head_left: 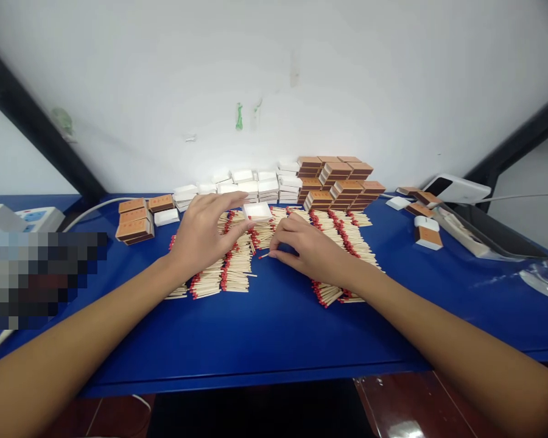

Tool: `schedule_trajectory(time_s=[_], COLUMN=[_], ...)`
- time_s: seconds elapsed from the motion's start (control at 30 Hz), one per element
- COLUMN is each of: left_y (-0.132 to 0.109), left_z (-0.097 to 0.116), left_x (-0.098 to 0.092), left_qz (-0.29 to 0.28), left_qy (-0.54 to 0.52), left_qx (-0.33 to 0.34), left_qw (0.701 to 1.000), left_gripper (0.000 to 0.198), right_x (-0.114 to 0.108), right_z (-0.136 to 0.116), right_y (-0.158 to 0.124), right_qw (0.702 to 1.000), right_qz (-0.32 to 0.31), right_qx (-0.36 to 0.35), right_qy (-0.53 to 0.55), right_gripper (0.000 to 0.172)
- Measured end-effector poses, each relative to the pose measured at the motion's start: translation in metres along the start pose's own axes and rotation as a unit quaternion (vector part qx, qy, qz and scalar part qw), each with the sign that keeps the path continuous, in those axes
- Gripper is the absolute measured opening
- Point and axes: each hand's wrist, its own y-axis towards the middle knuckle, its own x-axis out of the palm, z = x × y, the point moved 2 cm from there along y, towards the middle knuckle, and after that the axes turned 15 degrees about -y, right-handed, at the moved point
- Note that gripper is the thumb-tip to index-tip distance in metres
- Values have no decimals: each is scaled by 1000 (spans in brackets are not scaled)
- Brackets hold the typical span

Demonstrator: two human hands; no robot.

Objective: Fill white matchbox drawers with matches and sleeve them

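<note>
My left hand [205,228] is curved round the left end of a small white matchbox tray [257,210], thumb at its near side and index finger at its far side. A red match head shows by the tray's near left edge. To the right, the thumb and fingertips of my right hand [299,246] pinch a single match [263,255], its red head pointing left. Rows of loose red-headed matches [235,261] lie beneath and around my left hand. More rows of matches [331,228] spread out under and beyond my right hand.
White matchbox trays [244,185] are stacked along the wall, beside piled brown matchboxes [342,179]. More brown matchboxes [134,220] stand at left, near a power strip [41,216]. At right are a white device [456,187], a tray-like case [484,234] and clear plastic [545,277].
</note>
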Motion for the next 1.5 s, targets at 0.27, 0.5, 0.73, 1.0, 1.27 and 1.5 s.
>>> schedule_trajectory(time_s=[0.27, 0.5, 0.73, 1.0, 1.27, 1.5], left_y=[-1, 0, 0, 0, 0, 0], left_z=[3, 5, 5, 7, 7, 7], left_x=[1, 1, 2, 1, 2, 1], left_qz=[-11, -18, -25, -37, -45, -48], left_qy=[1, -1, -2, -20, -20, -24], left_qx=[23, 38, 51, 51, 64, 63], left_qw=[1000, 999, 998, 998, 997, 997], left_gripper=[42, 43, 45, 45, 43, 45], right_x=[1, 2, 2, 1, 0, -12], right_z=[4, 5, 5, 6, 2, 4], right_y=[1, 2, 2, 3, 3, -2], right_qw=[999, 999, 999, 999, 997, 996], right_qz=[-10, -7, -12, -12, -19, -9], right_qx=[16, 14, 16, 15, -9, 5], right_qy=[-33, -33, -36, -32, -71, -86], right_gripper=[9, 11, 11, 12, 17, 21])
